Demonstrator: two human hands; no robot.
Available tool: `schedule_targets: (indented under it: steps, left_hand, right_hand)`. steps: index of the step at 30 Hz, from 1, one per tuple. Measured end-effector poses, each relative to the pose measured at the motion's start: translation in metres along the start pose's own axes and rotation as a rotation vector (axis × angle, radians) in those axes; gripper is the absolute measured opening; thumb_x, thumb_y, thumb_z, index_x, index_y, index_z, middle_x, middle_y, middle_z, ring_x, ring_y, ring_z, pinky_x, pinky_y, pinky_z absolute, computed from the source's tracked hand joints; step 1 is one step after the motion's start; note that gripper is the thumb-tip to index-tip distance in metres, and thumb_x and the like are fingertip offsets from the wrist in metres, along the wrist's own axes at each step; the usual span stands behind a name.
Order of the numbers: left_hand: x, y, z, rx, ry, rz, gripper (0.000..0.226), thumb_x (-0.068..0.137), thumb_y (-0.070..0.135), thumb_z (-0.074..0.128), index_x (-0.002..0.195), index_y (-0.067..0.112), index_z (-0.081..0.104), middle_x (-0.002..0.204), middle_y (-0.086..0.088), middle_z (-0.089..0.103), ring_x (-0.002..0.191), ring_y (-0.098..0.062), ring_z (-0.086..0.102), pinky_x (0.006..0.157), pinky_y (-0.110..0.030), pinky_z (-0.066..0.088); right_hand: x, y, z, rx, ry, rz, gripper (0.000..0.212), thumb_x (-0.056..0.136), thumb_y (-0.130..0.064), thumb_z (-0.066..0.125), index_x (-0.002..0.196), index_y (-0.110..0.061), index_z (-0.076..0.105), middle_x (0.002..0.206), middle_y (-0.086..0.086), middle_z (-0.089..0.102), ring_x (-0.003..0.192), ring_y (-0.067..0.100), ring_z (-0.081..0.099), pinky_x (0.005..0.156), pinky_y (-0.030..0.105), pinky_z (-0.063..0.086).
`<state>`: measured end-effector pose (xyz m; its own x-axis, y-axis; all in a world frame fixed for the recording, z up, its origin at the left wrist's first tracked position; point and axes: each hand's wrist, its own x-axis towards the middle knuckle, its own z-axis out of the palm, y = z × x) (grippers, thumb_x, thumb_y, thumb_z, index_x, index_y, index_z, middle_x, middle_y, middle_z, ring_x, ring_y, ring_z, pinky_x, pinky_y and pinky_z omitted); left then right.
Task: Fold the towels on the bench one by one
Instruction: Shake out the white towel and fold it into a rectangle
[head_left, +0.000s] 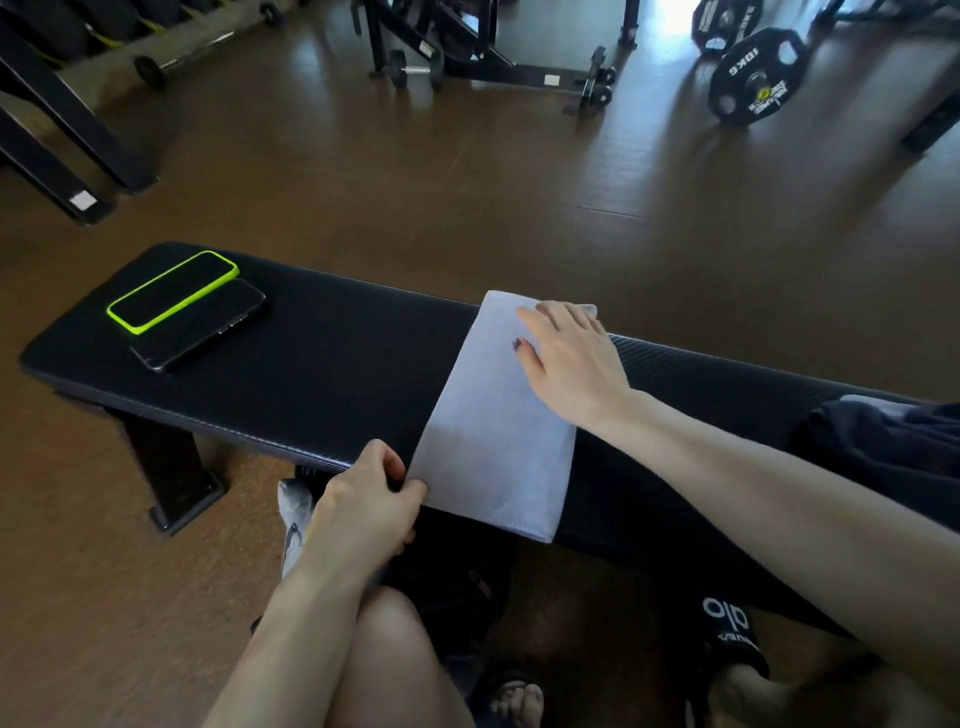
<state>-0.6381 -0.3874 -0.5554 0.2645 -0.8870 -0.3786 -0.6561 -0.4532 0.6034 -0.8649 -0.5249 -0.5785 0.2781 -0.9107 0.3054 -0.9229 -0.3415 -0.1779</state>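
Note:
A pale lilac towel (493, 431) lies folded into a long strip across the black padded bench (332, 374), its near end hanging a little over the front edge. My left hand (371, 499) pinches the towel's near left corner at the bench's front edge. My right hand (569, 353) lies flat with straight fingers on the towel's far end. A dark navy cloth (893, 452) is bunched on the bench at the far right.
Two phones lie on the bench's left end, one in a neon green case (174, 291) and one dark (200, 327). My knees and sandalled feet are below the bench. Across the brown floor stand a weight plate (753, 78), a dumbbell (410, 70) and black machine frames.

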Motion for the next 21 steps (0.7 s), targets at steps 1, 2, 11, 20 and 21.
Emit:
schedule_targets:
  steps: [1,2,11,20,21]
  left_hand:
    - [-0.003,0.002,-0.003,0.118,0.037,0.034,0.016,0.087,0.036,0.061,0.090,0.026,0.049,0.073,-0.002,0.071,0.071,-0.022,0.069,0.077,-0.042,0.055]
    - [-0.006,0.005,-0.006,0.216,0.091,0.079,0.020,0.087,0.040,0.061,0.092,0.026,0.047,0.080,0.001,0.068,0.079,-0.023,0.065,0.080,-0.040,0.049]
    - [0.075,0.104,-0.007,0.214,0.150,0.463,0.044,0.098,0.029,0.053,0.140,0.021,0.045,0.125,-0.008,0.058,0.108,-0.024,0.055,0.089,-0.038,0.046]
    - [0.143,0.130,0.050,0.741,-0.057,0.632,0.060,0.109,0.038,0.018,0.163,0.018,0.002,0.171,-0.001,-0.005,0.157,-0.014,-0.003,0.126,-0.029,0.001]
    - [0.146,0.124,0.054,0.722,-0.060,0.607,0.061,0.109,0.041,0.016,0.163,0.019,0.000,0.171,0.001,-0.007,0.156,-0.012,-0.005,0.127,-0.031,-0.001]
  right_hand:
    - [-0.003,0.008,-0.006,0.009,-0.008,0.039,0.036,0.101,-0.029,0.048,0.130,-0.011,0.057,0.126,0.011,0.059,0.121,0.034,0.051,0.103,0.042,0.038]
    - [-0.004,0.016,-0.014,0.035,-0.018,0.096,0.037,0.101,-0.029,0.049,0.133,-0.011,0.055,0.128,0.012,0.058,0.122,0.035,0.051,0.102,0.043,0.039]
    - [0.017,0.080,-0.041,0.531,-0.310,0.627,0.044,0.092,-0.027,0.057,0.135,-0.026,0.057,0.132,-0.002,0.060,0.116,0.019,0.056,0.090,0.027,0.040]
    - [0.052,0.099,-0.019,0.802,-0.476,0.704,0.032,0.073,-0.021,0.060,0.101,-0.024,0.074,0.115,0.005,0.068,0.103,0.023,0.062,0.081,0.035,0.047]
    - [0.056,0.103,-0.018,0.811,-0.496,0.706,0.032,0.069,-0.022,0.060,0.097,-0.020,0.075,0.113,0.008,0.070,0.097,0.024,0.064,0.077,0.035,0.048]
